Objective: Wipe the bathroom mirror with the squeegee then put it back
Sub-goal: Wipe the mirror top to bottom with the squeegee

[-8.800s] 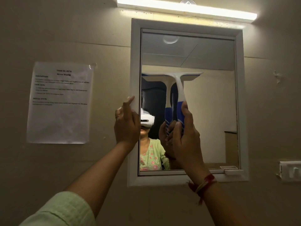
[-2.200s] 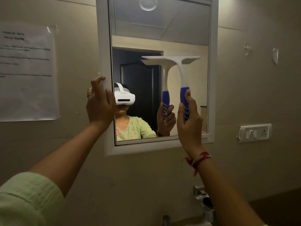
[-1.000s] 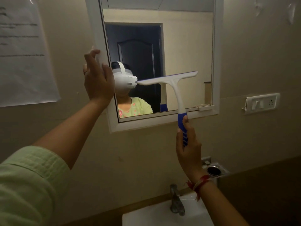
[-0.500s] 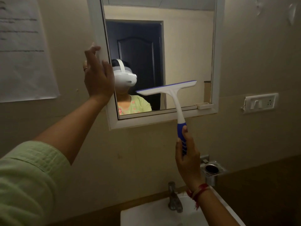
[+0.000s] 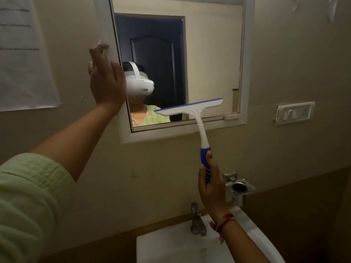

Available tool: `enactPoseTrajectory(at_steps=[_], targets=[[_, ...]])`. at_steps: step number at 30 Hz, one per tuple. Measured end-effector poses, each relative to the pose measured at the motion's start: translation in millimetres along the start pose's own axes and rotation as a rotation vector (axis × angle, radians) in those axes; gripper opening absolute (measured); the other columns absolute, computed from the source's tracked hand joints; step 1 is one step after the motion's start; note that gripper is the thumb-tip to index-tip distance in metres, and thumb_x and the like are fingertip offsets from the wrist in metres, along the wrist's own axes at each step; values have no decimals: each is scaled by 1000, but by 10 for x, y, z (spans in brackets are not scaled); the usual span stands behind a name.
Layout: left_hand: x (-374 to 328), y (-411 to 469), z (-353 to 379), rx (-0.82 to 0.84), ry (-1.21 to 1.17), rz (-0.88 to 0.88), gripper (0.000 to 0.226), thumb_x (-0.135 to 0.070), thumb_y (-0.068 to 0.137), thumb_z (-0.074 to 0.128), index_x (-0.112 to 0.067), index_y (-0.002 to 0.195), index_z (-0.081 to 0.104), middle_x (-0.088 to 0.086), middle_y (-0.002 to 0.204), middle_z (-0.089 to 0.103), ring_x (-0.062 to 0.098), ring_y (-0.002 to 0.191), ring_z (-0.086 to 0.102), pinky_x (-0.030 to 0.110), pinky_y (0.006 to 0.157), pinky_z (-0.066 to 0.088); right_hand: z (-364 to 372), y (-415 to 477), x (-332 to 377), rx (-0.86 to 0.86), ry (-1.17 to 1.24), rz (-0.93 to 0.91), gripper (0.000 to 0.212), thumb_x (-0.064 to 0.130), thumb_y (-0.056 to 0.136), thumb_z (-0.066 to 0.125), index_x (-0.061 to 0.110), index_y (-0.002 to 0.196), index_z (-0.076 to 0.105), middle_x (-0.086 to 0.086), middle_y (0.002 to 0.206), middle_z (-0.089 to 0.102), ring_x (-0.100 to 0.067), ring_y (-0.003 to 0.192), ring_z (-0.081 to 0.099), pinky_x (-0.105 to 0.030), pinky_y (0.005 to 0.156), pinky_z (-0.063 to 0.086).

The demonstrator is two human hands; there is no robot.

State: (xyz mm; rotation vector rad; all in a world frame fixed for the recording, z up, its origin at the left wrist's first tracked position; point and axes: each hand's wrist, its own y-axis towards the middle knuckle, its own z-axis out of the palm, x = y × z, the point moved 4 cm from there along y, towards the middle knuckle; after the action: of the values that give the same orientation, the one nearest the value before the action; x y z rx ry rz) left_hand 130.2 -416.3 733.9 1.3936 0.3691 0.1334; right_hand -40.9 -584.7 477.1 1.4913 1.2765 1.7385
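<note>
The white-framed mirror [image 5: 212, 59] hangs on the beige wall ahead. My right hand [image 5: 211, 184] grips the blue handle of a white squeegee [image 5: 197, 114]. Its blade is tilted, right end higher, in front of the mirror's lower edge and seemingly off the glass. My left hand [image 5: 106, 78] rests flat with fingers apart on the mirror's left frame edge, holding nothing. The glass reflects a person wearing a white headset and a dark door.
A white sink [image 5: 182, 247] with a metal tap [image 5: 197, 221] sits below. A metal wall holder [image 5: 240, 189] is fixed right of my right hand. A switch plate [image 5: 294, 112] is on the right wall, a printed sheet [image 5: 22, 59] on the left.
My right hand has drawn the squeegee down from the upper mirror to its bottom edge and slightly away. The view tilted down, showing the sink. My left hand stays on the frame.
</note>
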Motion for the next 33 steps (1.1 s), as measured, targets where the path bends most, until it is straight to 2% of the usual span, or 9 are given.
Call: enactPoseTrajectory(at_steps=[3,7,10,17,22,25,28,30,33], targets=[[3,3,0,1,0,-8,36,-13,87,35,-2,121,41,9,123,55,24,102,55,10,75,30,-21,-64,-56,5,-4,10,48,49,95,30,24,136,29,5,88,50,7,72,50,-8,58,44],[-6,2,-14,5,-6,-2,36,-13,87,35,-1,120,42,10,121,55,27,98,55,17,73,30,-33,-72,-76,9,-3,30,48,48,96,31,24,137,29,9,87,48,6,72,51,-6,60,43],[-21,2,-29,5,-5,-14,36,-12,87,35,-2,120,42,10,122,55,27,99,54,19,74,30,-35,-144,-79,-2,15,41,47,48,96,32,30,139,28,18,86,47,1,69,50,-11,57,46],[-35,-8,-45,25,-4,-9,37,-9,86,35,0,121,42,12,122,55,23,106,53,27,89,37,-34,-300,-122,4,32,83,44,50,94,35,47,137,26,26,94,51,-3,68,52,-14,56,48],[-40,1,-45,33,-5,-7,36,-11,87,34,-1,121,41,10,123,54,21,110,52,31,99,33,-54,-383,-125,56,37,113,49,42,92,40,54,135,21,16,93,51,-7,69,55,-15,55,49],[-54,-17,-48,25,-14,-17,36,-13,88,33,-1,121,42,12,120,56,21,103,53,24,92,35,-121,-342,-78,57,80,114,48,43,91,41,51,134,23,10,101,52,-8,65,55,-12,53,46],[-35,-1,-40,41,-1,-29,38,-16,88,31,-2,122,42,11,122,54,25,104,52,23,83,36,-209,-194,15,30,134,77,46,39,91,44,44,134,27,-6,97,53,-8,59,52,-12,51,43],[-19,11,-31,58,0,-30,38,-15,88,32,-3,123,41,10,125,53,28,106,51,27,83,37,-280,-8,111,9,168,34,44,34,92,45,38,133,29,-2,91,54,-6,56,50,-13,49,43],[-7,2,-35,59,-4,-35,37,-15,89,34,-3,124,40,11,126,53,30,105,51,23,76,32,-438,366,288,-41,176,-38,43,28,92,45,35,131,30,12,87,57,-3,53,52,-10,46,43]])
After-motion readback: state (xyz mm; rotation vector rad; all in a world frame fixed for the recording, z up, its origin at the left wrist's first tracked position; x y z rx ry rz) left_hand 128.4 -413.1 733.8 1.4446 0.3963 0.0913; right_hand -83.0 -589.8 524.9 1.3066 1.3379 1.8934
